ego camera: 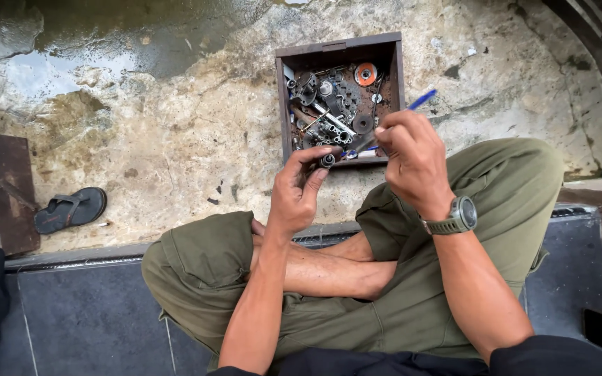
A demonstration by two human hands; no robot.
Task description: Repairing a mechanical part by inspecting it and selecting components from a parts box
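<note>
**Small Cylindrical Part Held Over Parts Box, Tool Applied**

Seated cross-legged on a dark tiled step, above a rough, wet concrete floor [175, 132]. Directly ahead on that floor: a square wooden parts box [338, 50], rim worn, filled with rusty metal hardware, including gears, sockets, washers and an orange-centred disc [365, 73].

Left hand [297, 191]: closed in a pinch grip on a small dark cylindrical part [327, 161], held between thumb and fingertips just above the near edge of the box. Part out of the box, clear of the loose hardware.

Right hand [412, 157]: clenched around a slim blue-handled tool [423, 99], handle projecting up and to the right past the knuckles. Working end directed down and left toward the cylindrical part; tip largely hidden by the fingers, so contact with the part not confirmable. Grey wristwatch [460, 214] on the right wrist.

Status, judged from the present layout: part selected and lifted from the box; tool in hand and brought close. Work on the part apparently at an early or middle stage. Remaining hardware in the box unsorted.

Surroundings: dark sandal [71, 209] lying on the floor at left, well apart from the box; brown board [10, 188] with assorted items at the far left edge.
</note>
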